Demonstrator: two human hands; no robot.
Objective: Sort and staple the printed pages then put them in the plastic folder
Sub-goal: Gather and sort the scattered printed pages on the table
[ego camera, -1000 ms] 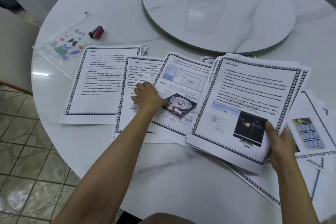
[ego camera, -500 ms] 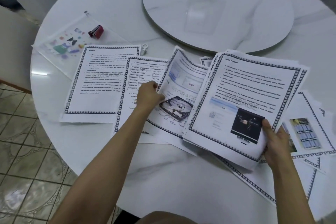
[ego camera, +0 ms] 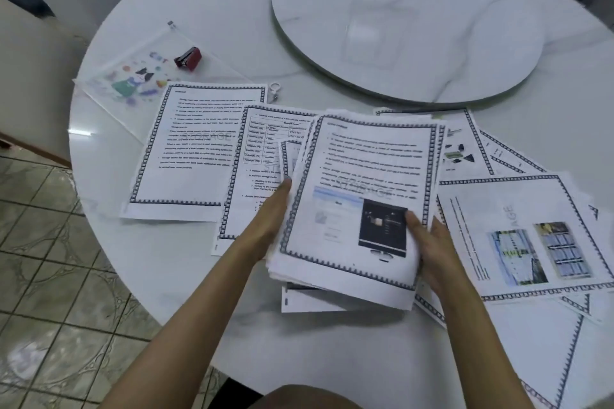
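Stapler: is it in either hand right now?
No, the red stapler lies on the plastic folder, apart from the left hand and right hand, which both hold the stack of pages.

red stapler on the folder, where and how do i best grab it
Best pinch the red stapler across its two long sides, straight down from above. It lies flat on the plastic folder with nothing crowding it; its dark open end faces left, so keep fingers off that.

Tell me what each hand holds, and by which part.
Both hold the stack of printed pages: the left hand grips its left edge, and the right hand pinches its lower right edge, thumb on top.
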